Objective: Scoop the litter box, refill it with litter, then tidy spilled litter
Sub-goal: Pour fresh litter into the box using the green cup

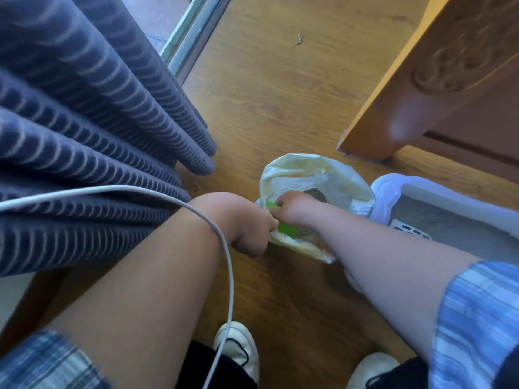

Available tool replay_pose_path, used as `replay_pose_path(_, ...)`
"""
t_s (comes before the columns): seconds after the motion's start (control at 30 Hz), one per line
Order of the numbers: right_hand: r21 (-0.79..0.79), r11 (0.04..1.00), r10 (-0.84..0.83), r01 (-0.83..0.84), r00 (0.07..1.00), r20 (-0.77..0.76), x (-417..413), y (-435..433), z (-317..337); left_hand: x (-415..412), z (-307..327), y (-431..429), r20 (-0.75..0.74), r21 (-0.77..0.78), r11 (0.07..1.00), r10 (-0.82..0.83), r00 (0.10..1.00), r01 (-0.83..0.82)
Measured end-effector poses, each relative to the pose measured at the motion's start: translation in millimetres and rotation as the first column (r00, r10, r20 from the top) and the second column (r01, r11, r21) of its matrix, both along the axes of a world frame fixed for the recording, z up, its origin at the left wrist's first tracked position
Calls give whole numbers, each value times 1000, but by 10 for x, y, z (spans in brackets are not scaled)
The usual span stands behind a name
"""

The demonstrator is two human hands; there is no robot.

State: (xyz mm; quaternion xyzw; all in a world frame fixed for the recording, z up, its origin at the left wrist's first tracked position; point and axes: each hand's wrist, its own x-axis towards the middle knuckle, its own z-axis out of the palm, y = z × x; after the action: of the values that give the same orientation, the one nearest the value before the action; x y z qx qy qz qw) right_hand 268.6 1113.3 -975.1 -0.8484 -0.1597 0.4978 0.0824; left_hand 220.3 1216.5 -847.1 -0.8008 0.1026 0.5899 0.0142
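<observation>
A person bends over an open litter bag [317, 175] on the wooden floor [280, 80], just beside the litter box [387, 192] at right. The left hand [250, 228] grips the bag's rim; the right hand [295, 209] pinches a green piece [285, 228] at its mouth — scoop or clip, unclear. Grey litter lies in the box, so refilling seems underway — tidying remains. Striped curtain [84, 122] left, wooden furniture [421, 80] right.
</observation>
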Motion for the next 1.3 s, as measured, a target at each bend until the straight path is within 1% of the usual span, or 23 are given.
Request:
replay_pose_path(0.07, -24, 999, -21, 21, 1000, -1, 37, -50, 113, 36, 36, 27, 38, 16, 1000, 18, 999, -18)
replay_pose_path(0.13, -56, 998, 1, 2, 999, 44, 90, -90, 324, 97, 80, 73, 99, 17, 998, 51, 994, -53)
replay_pose_path(0.17, -66, 998, -19, 23, 998, 66, 115, -109, 461, 127, 93, 101, 131, 6, 997, 72, 989, -74)
replay_pose_path(0.23, -69, 995, -66, 76, 988, 140, 135, -202, 779, 172, 106, 140, 170, -17, 994, 107, 980, -106)
replay_pose_path(0.3, -76, 987, -124, 142, 970, 211, 126, -398, 1029, 179, 108, 149, 169, -25, 988, 151, 974, -149)
replay_pose_path(0.37, -86, 982, -137, 167, 950, 281, 81, -630, 1241, 168, 127, 132, 193, -26, 979, 204, 960, -203)
replay_pose_path(0.4, -82, 980, -151, 181, 945, 291, 52, -747, 1320, 158, 130, 124, 212, -36, 970, 243, 947, -241)
replay_pose_path(0.43, -54, 977, -183, 208, 937, 298, 30, -843, 1389, 144, 128, 120, 226, -51, 957, 289, 930, -285)
replay_pose_path(0.47, 8, 968, -244, 252, 926, 290, 20, -921, 1416, 128, 105, 116, 239, -75, 943, 334, 912, -325)
replay_pose_path(0.53, 143, 930, -363, 338, 903, 230, 17, -1022, 1408, 88, 52, 97, 281, -130, 910, 415, 865, -394)
replay_pose_path(0.6, 229, 896, -422, 380, 890, 173, 19, -1023, 1403, 78, 20, 71, 305, -148, 883, 470, 829, -446)
replay_pose_path(0.73, 351, 802, -547, 483, 831, 104, -22, -1025, 1455, 126, -4, 2, 330, -136, 851, 522, 787, -507)
replay_pose_path(0.8, 425, 768, -575, 480, 809, 126, -6, -1073, 1520, 153, 1, -18, 337, -122, 845, 529, 779, -521)
replay_pose_path(0.83, 456, 749, -583, 480, 805, 111, 11, -1098, 1561, 163, -2, -21, 339, -98, 846, 524, 781, -525)
replay_pose_path(0.9, 504, 694, -611, 514, 791, 32, 64, -1177, 1644, 194, -8, -35, 363, -57, 846, 513, 778, -530)
replay_pose_path(0.93, 507, 691, -606, 515, 795, 20, 107, -1247, 1683, 215, -8, -58, 392, -51, 850, 500, 772, -525)
replay_pose_path(0.97, 497, 708, -591, 502, 806, 30, 148, -1336, 1737, 242, -18, -85, 437, -57, 859, 479, 761, -508)
replay_pose_path(1.03, 479, 739, -561, 474, 826, 48, 240, -1576, 1868, 285, -9, -175, 520, -116, 884, 442, 731, -453)
replay_pose_path(1.1, 466, 749, -562, 471, 824, 71, 312, -1860, 1985, 314, 24, -333, 559, -230, 896, 442, 701, -381)
replay_pose_path(1.17, 426, 767, -577, 480, 806, 130, 326, -2139, 2016, 329, 98, -545, 556, -359, 884, 460, 692, -299)
replay_pose_path(1.23, 331, 818, -550, 471, 810, 204, 257, -2366, 1983, 316, 138, -763, 540, -462, 858, 472, 697, -223)
replay_pose_path(1.3, 156, 887, -461, 434, 852, 249, 152, -2585, 1951, 311, 132, -932, 529, -493, 851, 458, 715, -181)
